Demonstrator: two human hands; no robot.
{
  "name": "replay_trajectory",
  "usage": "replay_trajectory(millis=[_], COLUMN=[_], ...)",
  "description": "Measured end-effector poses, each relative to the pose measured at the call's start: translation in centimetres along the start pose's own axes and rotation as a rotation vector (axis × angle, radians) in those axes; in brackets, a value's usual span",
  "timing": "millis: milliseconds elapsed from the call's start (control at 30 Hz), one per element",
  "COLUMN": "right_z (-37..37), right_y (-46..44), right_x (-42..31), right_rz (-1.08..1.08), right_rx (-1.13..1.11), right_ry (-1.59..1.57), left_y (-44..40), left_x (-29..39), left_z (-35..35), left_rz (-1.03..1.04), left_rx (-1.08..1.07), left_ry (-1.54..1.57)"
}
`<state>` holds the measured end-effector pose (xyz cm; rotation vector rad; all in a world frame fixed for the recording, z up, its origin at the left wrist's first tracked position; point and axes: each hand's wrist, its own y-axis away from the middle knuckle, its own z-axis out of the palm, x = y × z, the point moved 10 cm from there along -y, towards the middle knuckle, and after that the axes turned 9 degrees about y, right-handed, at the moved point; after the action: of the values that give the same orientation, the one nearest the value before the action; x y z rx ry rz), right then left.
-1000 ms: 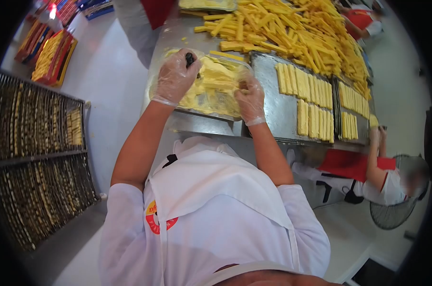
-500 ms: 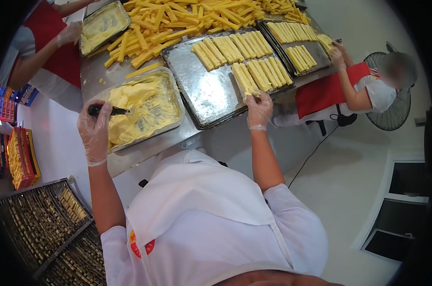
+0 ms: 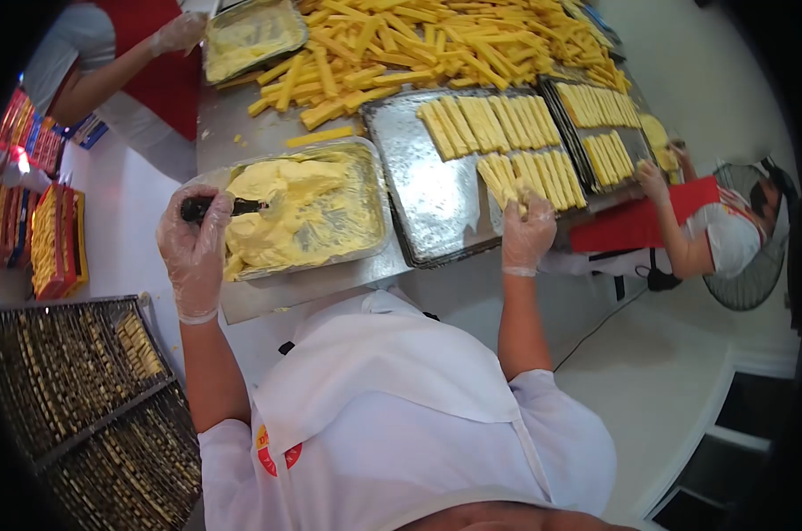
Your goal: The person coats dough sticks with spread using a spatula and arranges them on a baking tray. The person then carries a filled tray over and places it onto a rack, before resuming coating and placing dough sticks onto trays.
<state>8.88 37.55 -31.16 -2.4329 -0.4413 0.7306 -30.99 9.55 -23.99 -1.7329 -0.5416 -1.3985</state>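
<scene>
My gloved left hand (image 3: pixel 193 243) is closed around the black handle (image 3: pixel 208 208) of a spreading tool over a tray of pale yellow cream (image 3: pixel 277 190). The tool's front end is hard to make out against the cream. At the near edge of a dark metal baking tray (image 3: pixel 432 190), my gloved right hand (image 3: pixel 529 234) has its fingers curled on the near end of a cream-coated cake stick (image 3: pixel 498 177). That stick lies at the left end of the front row, touching its neighbours. Behind it is a second row of coated sticks (image 3: pixel 485 124).
Uncoated yellow sticks (image 3: pixel 445 40) are heaped at the back. Another cream tray (image 3: pixel 250 40) is near a co-worker's gloved hand (image 3: pixel 178 34). To the right, another person's hand (image 3: pixel 653 184) is beside a second baking tray (image 3: pixel 606 186). A rack (image 3: pixel 91 372) stands lower left.
The whole view has shifted, moving the table rightward and down in the picture. My hands keep nearly the same places over the trays. The right-hand co-worker's hands have moved apart.
</scene>
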Motion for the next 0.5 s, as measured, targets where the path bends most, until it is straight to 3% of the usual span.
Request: replay_trajectory(millis=[100, 200, 233, 367, 500], right_z=[3.1, 11.6, 13.6, 22.7, 29.5], right_y=[-4.2, -7.1, -7.3, -7.2, -7.7], right_x=[-6.2, -14.3, -17.0, -26.0, -26.9], right_rz=[-0.167, -0.328, -0.421, -0.856, -0.972], right_rx=[-0.042, -0.256, -0.229, -0.248, -0.385], right_ry=[-0.244, -0.417, -0.417, 0.142, 0.403], left_y=[0.2, 0.9, 1.3, 2.1, 2.8], left_x=[1.2, 1.4, 1.5, 2.7, 4.1], left_z=[-1.2, -2.5, -2.7, -3.7, -5.4], left_rz=[0.045, 0.012, -0.006, -0.01, 0.01], left_rx=[0.035, 0.003, -0.008, 0.01, 0.081], left_ry=[-0.066, -0.126, -0.135, -0.238, -0.291])
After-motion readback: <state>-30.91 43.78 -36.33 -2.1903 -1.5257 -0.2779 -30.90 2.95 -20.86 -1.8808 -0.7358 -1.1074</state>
